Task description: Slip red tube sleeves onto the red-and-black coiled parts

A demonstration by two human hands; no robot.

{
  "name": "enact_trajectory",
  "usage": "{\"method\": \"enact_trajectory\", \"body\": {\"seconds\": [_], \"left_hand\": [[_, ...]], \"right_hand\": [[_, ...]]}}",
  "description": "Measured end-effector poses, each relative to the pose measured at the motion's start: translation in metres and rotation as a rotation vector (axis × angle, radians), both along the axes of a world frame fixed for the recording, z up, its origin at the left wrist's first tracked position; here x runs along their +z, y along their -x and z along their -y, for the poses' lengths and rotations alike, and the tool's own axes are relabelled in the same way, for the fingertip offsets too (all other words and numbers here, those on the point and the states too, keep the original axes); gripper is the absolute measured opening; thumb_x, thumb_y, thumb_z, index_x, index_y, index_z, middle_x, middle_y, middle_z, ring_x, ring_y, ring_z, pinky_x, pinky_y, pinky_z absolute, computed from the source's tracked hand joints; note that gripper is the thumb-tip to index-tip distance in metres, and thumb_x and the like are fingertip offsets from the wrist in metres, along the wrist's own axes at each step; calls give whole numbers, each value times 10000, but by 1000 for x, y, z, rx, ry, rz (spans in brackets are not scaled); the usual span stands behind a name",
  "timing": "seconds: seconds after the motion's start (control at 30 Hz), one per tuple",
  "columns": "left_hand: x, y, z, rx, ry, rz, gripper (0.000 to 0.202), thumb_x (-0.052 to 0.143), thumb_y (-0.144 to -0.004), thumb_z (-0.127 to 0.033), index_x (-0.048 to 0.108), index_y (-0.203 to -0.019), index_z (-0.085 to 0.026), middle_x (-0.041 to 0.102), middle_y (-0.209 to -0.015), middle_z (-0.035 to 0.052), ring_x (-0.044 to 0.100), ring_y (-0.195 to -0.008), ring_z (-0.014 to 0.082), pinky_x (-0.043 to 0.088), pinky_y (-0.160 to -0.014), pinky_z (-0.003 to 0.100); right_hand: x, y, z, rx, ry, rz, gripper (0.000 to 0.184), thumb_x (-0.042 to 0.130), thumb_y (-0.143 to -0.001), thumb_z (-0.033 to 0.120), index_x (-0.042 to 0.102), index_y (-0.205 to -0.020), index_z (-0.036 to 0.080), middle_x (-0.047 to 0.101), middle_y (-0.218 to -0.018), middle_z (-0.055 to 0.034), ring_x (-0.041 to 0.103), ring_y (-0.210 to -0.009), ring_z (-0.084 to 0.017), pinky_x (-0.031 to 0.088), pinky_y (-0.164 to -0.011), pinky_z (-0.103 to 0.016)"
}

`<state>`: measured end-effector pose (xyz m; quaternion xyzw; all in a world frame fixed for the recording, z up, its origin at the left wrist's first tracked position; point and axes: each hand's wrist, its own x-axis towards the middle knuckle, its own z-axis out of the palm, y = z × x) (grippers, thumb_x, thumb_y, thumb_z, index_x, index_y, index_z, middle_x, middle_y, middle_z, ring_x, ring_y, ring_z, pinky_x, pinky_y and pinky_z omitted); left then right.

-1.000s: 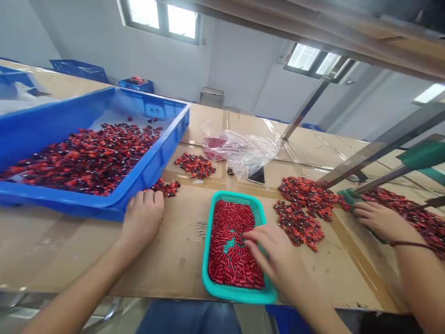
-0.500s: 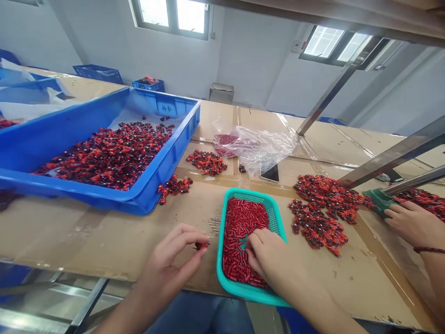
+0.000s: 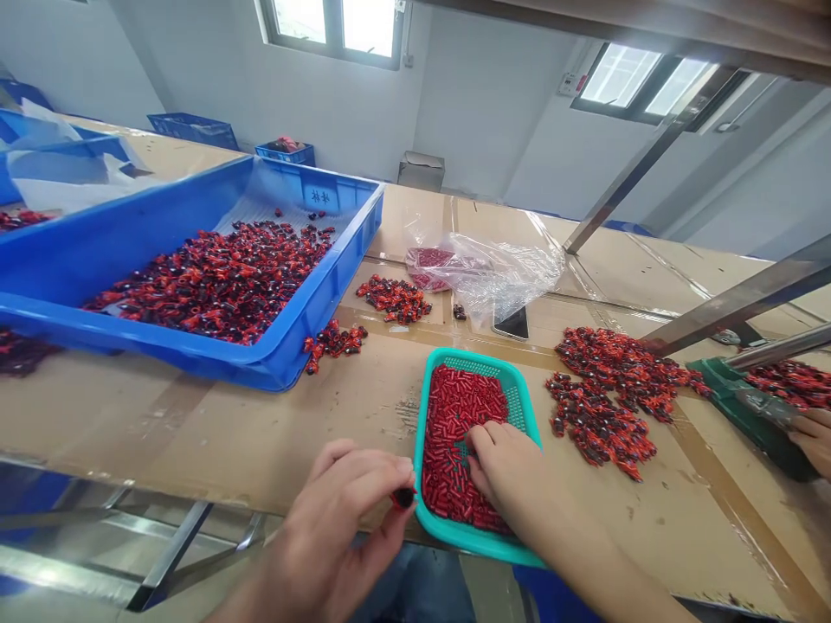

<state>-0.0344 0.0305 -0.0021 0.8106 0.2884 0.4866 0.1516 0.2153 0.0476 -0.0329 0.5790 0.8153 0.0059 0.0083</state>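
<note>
My left hand (image 3: 344, 519) pinches one small red-and-black part (image 3: 403, 497) between thumb and fingers, just left of a teal basket (image 3: 527, 417) at the table's near edge. The basket holds several small red tubes (image 3: 458, 411). My right hand (image 3: 510, 472) rests inside the basket on the tubes, fingers curled; whether it grips any I cannot tell. A large blue bin (image 3: 295, 333) full of red-and-black parts stands at the left.
Loose piles of red-and-black parts (image 3: 603, 398) lie right of the basket, smaller ones (image 3: 395, 298) behind it. A clear plastic bag (image 3: 493, 272) and a phone (image 3: 512, 322) lie further back. Another person's hand (image 3: 814, 439) works at a green tool (image 3: 746, 407) on the right.
My left hand left the small pile by the blue bin and came back to the near edge, pinching one part. My right hand stayed in the basket. The view shifted right.
</note>
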Motion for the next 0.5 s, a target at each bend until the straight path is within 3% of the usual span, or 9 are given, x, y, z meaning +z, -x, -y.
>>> {"method": "enact_trajectory", "body": {"seconds": [0.2,0.33,0.4,0.5], "left_hand": [[-3,-3,3,-21,-17,8,442,623,-889,95,599,-1281,-108,783,-1050,66,727,-979,126,490,-964,285],[-8,-6,3,-20,11,-10,481,612,-889,102,593,-1311,-127,784,-1068,61,732,-983,133,466,-988,304],[-9,-9,3,-15,9,-16,461,612,-897,90,595,-1299,-135,789,-1052,55,742,-961,136,460,-996,310],[-6,-12,5,-2,23,2,398,608,-914,50,591,-1251,-162,801,-1003,36,761,-892,130,494,-950,297]], "right_hand": [[-4,-1,-4,-52,36,-153,192,625,-799,-28,661,-820,160,726,-798,-101,715,-761,-276,587,-702,-386],[13,1,5,-29,35,-332,198,580,-879,3,668,-980,149,722,-900,-84,721,-833,-218,612,-743,-325],[29,6,17,35,63,-542,192,535,-979,77,657,-1066,197,713,-944,-48,712,-852,-163,605,-748,-256],[47,16,35,126,30,-973,125,565,-1028,155,646,-1050,247,705,-900,-1,693,-781,-124,579,-667,-192]]}}
